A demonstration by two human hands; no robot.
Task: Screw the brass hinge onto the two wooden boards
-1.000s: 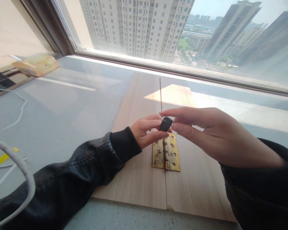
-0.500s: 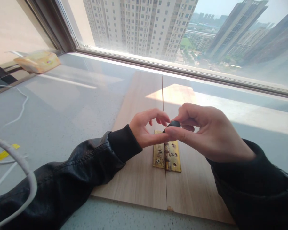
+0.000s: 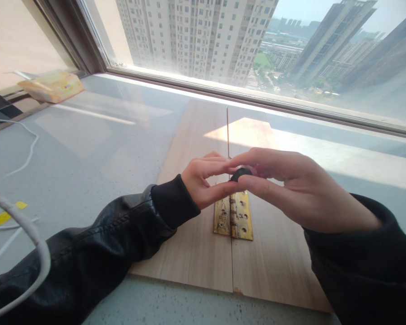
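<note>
Right above a brass hinge (image 3: 242, 221), my two hands meet around a small black piece (image 3: 241, 173). Its exact kind is hidden by my fingers. My right hand (image 3: 284, 180) is closed on the piece, thumb below and fingers above. From the other side my left hand (image 3: 205, 178) closes its thumb and fingertips toward the same piece; it appears to grip its left end. The hinge is worn and lies flat across the seam between two wooden boards (image 3: 196, 253). Screws sit in its left leaf, while holes show in its right leaf. My hands cover its far end.
The boards lie on a pale speckled counter (image 3: 122, 149) beside a window frame (image 3: 189, 85). A yellowish soft packet (image 3: 54, 85) rests at the far left. White cables (image 3: 42, 253) and a yellow tag (image 3: 8, 214) are at the near left.
My right hand has changed its hold, its index finger now stretched further left over the black piece. The piece has shifted slightly left. My left fingertips now reach behind the right fingers.
</note>
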